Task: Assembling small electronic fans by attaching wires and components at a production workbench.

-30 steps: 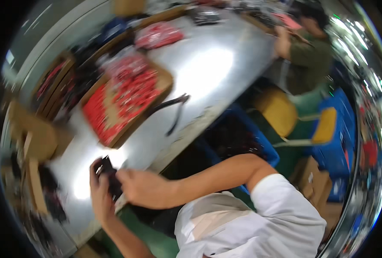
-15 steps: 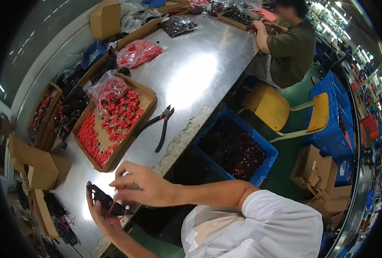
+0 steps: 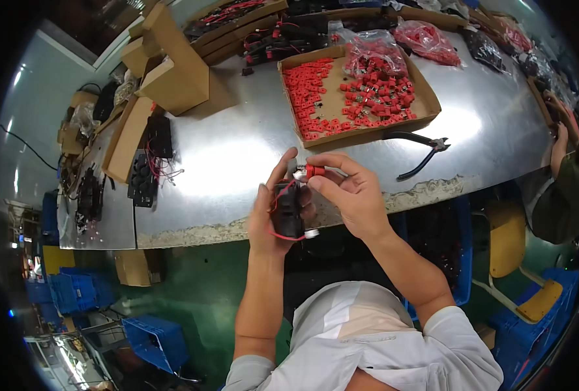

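My left hand [image 3: 263,225] is closed round a black plastic housing [image 3: 289,212], held upright over the table's near edge. A thin red wire [image 3: 282,235] loops from it, ending in a small white plug [image 3: 311,234]. Between the thumb and fingers of my right hand [image 3: 362,201] is a small red plastic part [image 3: 314,171] with a metal end, right at the housing's top. Whether the two touch is hard to tell. Beyond my hands lies a shallow cardboard tray [image 3: 423,98] of many similar red parts [image 3: 381,96], partly covered by a clear plastic bag [image 3: 372,53].
Black-handled cutting pliers [image 3: 441,144] lie right of the tray. Black housings with wires [image 3: 143,179] rest to the left, near an open cardboard box [image 3: 178,88]. A co-worker's hand [image 3: 559,146] shows at the far right. Below the table stand a blue crate [image 3: 464,251] and yellow chair [image 3: 504,238].
The view has swung toward the left, so the tray now lies straight ahead. My right hand, blurred by the housing before, now shows the red part in its fingers at the housing's top.
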Available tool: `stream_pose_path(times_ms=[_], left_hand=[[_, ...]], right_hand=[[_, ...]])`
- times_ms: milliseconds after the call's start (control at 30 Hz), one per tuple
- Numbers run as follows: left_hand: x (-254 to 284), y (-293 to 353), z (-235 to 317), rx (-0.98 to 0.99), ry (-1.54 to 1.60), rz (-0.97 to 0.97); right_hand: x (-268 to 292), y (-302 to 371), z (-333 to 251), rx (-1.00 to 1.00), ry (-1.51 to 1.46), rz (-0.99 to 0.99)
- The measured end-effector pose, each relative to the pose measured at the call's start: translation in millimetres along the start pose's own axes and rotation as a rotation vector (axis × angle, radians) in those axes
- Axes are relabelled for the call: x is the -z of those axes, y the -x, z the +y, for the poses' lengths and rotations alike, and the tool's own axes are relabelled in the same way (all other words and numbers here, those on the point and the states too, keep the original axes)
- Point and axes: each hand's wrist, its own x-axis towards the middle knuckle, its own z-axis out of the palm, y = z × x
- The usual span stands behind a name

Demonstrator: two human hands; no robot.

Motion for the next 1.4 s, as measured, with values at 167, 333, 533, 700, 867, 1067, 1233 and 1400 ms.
stream_pose_path(times_ms=[167, 333, 533, 700, 867, 1067, 1233, 1400], left_hand=[[-1, 3, 6, -0.034, -0.203, 0.048], [18, 8, -1, -0.061, -0.177, 0.006], [13, 10, 3, -0.115, -0.201, 0.029], [15, 8, 10, -0.147, -0.462, -0.019], [-2, 0, 20, -0.113, -0.616, -0.11], [-14, -19, 30, 0.162, -0.807, -0.149], [-18, -39, 27, -0.11, -1.699, -0.357], [-17, -37, 18, -0.131, -1.776, -0.398]], right_hand=[[5, -4, -1, 0.075, 0.172, -0.041], [6, -4, -5, 0.09, 0.202, -0.078], [0, 0, -7, 0.321, 0.583, -0.095], [1, 2, -7, 0.356, 0.638, -0.068], [11, 6, 3, 0.322, 0.461, -0.075], [37, 11, 13, 0.173, 0.211, 0.046], [71, -3, -18, 0.227, 0.844, 0.0], [67, -12, -12, 0.384, 1.189, -0.258]])
